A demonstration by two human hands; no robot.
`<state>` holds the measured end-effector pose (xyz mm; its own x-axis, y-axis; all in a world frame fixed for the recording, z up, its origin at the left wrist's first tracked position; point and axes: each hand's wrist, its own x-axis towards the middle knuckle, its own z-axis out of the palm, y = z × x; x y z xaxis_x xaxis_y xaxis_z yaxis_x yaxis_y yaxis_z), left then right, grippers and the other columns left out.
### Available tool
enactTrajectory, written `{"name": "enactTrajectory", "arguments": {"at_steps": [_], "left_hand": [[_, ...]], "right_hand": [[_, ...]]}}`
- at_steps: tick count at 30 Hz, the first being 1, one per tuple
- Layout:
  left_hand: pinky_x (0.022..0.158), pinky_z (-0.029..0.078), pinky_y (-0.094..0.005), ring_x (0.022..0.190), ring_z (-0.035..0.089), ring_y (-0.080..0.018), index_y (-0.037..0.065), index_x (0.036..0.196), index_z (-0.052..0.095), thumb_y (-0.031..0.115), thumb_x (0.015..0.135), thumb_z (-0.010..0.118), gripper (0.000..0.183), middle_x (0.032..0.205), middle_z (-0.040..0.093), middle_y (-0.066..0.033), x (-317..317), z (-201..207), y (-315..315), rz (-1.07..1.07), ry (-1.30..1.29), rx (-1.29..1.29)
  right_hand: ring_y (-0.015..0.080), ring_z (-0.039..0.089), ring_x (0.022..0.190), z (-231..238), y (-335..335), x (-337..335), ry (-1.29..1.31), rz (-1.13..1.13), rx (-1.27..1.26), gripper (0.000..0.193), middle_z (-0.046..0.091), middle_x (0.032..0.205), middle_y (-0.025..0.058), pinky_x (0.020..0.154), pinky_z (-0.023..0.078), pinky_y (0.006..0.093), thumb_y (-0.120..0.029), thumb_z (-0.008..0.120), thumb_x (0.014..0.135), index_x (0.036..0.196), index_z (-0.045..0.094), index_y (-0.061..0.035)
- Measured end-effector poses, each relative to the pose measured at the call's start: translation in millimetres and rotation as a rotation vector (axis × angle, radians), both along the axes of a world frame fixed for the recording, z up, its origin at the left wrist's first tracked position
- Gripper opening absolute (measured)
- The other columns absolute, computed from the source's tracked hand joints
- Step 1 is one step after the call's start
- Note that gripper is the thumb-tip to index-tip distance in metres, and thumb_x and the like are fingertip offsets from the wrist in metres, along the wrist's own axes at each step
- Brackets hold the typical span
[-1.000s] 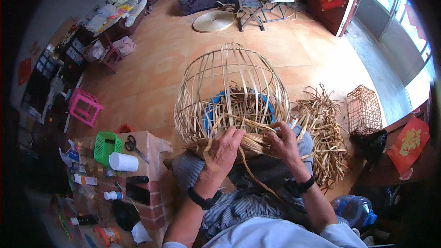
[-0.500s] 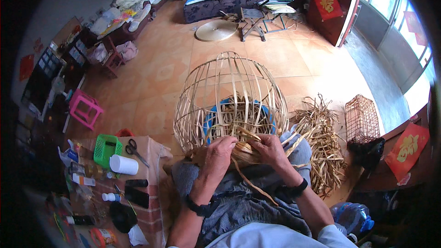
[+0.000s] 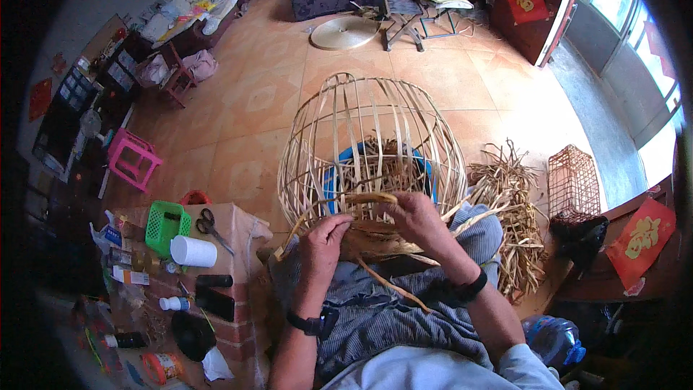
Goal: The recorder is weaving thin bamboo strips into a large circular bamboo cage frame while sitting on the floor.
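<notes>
Basket (image 3: 375, 126) of open ribs sits just before the person's knees (image 3: 482, 235). The right hand (image 3: 417, 221) pinches a strip (image 3: 369, 197) by its near side; the left hand's (image 3: 322, 245) fingertips draw together, their grip unclear.

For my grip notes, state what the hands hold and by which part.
Right hand: a long, flat, tan plant-fibre strip, gripped at its right visible end. Left hand: its hold cannot be told.
</notes>
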<state>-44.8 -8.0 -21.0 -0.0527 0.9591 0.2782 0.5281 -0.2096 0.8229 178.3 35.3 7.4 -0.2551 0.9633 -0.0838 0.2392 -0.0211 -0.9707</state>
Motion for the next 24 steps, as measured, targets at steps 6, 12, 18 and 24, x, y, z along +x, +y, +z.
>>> {"name": "enactTrajectory", "arguments": {"at_steps": [6,12,18,24], "left_hand": [[0.088,0.06,-0.034,0.101,0.079,-0.0246,0.004,0.113,0.079,0.005,0.098,0.076,0.015,0.107,0.081,-0.0126,-9,-7,6,-0.032,0.007,0.03],[0.09,0.059,-0.0326,0.1,0.078,-0.0201,0.003,0.109,0.081,0.005,0.095,0.078,0.014,0.106,0.082,-0.0115,-15,-18,10,-0.036,-0.081,-0.015],[0.094,0.058,-0.0318,0.1,0.076,-0.0163,0.001,0.11,0.082,0.004,0.095,0.078,0.016,0.106,0.083,-0.0092,-29,-44,16,0.028,-0.137,-0.061],[0.094,0.057,-0.0314,0.099,0.074,-0.0145,0.001,0.112,0.079,0.005,0.097,0.078,0.016,0.104,0.081,-0.0069,-38,-53,22,0.014,-0.111,-0.075]], "right_hand": [[0.0065,0.053,0.052,0,-1,24,0.484,-0.021,-0.263,0.031,0.055,0.071,-0.0052,0.048,0.045,0.0252,-0.032,0.061,0.111,0.117,0.073,-0.004],[0.0117,0.063,0.055,-45,-54,48,0.422,0.154,-0.446,0.036,0.069,0.08,0.0028,0.056,0.053,0.0263,-0.036,0.058,0.114,0.121,0.069,-0.0029],[0.0109,0.054,0.057,-69,-77,82,1.209,-0.219,-0.309,0.032,0.073,0.103,0.0033,0.059,0.046,0.0265,-0.039,0.058,0.113,0.125,0.065,-0.0091],[0.009,0.049,0.056,-83,-103,196,1.506,-0.473,-0.03,0.029,0.072,0.098,-0.0013,0.056,0.042,0.0239,-0.035,0.056,0.115,0.122,0.067,-0.0102]]}}
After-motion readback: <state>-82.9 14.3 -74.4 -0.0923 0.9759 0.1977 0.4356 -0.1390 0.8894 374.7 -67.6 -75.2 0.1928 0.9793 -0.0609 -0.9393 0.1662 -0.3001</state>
